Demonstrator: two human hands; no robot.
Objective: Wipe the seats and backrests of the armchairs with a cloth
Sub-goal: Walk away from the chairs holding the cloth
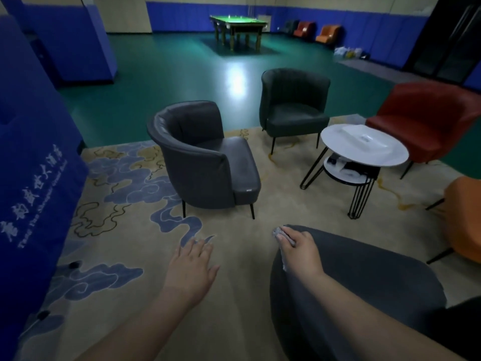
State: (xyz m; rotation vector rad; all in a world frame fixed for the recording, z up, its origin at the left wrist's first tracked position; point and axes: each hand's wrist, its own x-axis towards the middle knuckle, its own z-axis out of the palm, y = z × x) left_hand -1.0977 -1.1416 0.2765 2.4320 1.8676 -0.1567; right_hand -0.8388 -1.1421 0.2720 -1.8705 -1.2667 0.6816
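Head view, looking fwd and down: right hand (pixel 299 247) lies on top of a small grey cloth (pixel 279 234), pressing it onto the top edge of the backrest of the nearest dark grey upholstered armchair (pixel 364 282), which fills the bottom right. Fingers bend over the cloth; part of it shows past the fingertips and a strip hangs below the palm on the chair's left side. Left hand (pixel 192 267) is out in the air over the carpet, fingers straight and spread, holding nothing, well apart from the chair.

Patterned beige carpet w/ blue cloud shapes (pixel 125 204) covers the floor under both hands. Mid-frame stands a second dark grey leather-look armchair (pixel 205 157) on thin black legs, seat facing right. Behind it, a third dark grey tub armchair (pixel 294 108) at the carpet's far edge. To the right, a round white table w/ black hairpin legs (pixel 364 149), a lower round table tucked beneath it. Just beyond that, a red armchair (pixel 426 118); an orange armchair (pixel 466 217) cut off at the right edge.

Far bkgd: green-topped billiard table (pixel 238 24) on the green floor (pixel 169 74). Blue padded column w/ white lettering (pixel 33 165) at left.
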